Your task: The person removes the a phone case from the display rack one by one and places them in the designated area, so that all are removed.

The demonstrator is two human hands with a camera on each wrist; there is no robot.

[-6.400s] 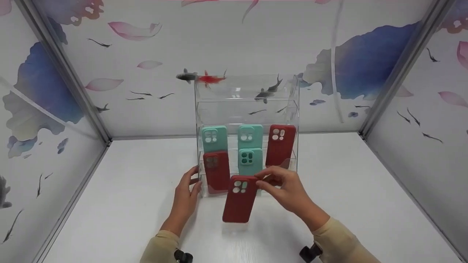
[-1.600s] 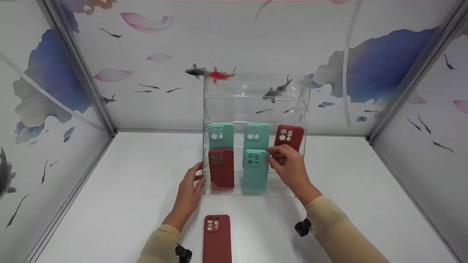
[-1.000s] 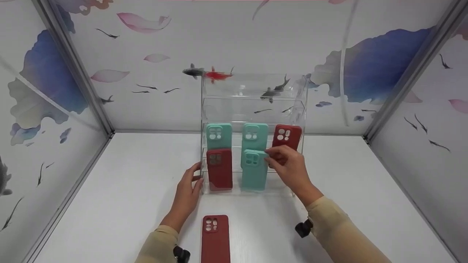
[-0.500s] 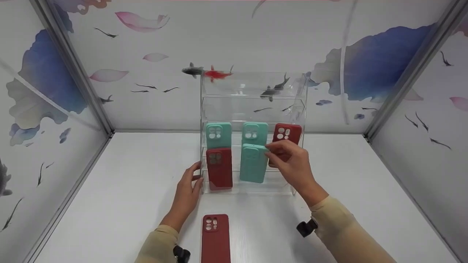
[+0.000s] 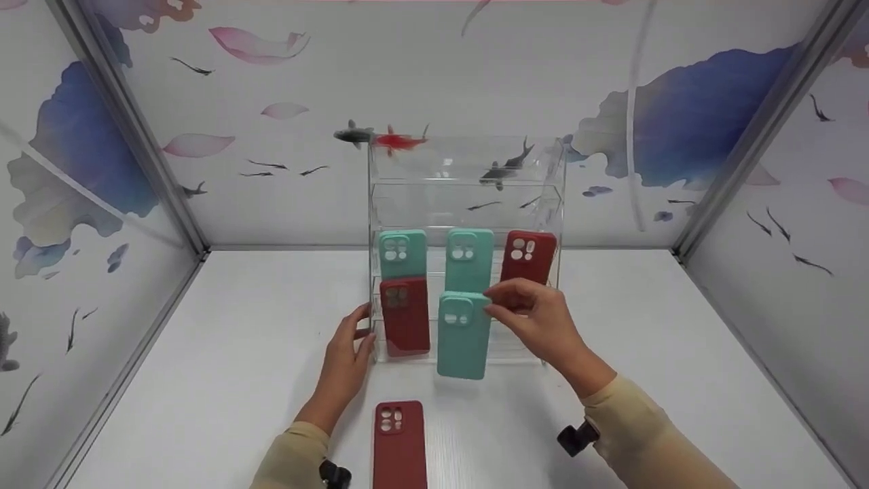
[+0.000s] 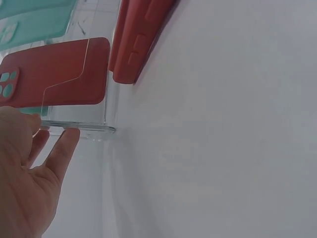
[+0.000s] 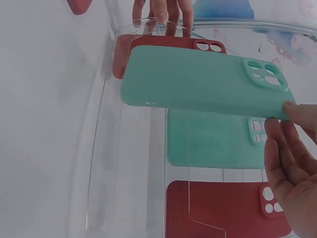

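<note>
Mint phone case (image 5: 464, 346): upright at the near side of the clear rack (image 5: 468, 183), low and central | right hand (image 5: 546, 322): thumb and fingers pinching its top right corner | left hand (image 5: 347, 360): fingers loosely extended, touching the rack's left side | red case (image 5: 399, 451): on the counter (image 5: 258, 333), nearer, to the left

Room over tabletop (image 5: 665, 339) right of clear rack (image 5: 436, 272), red case (image 5: 399, 448) lying in front
</note>
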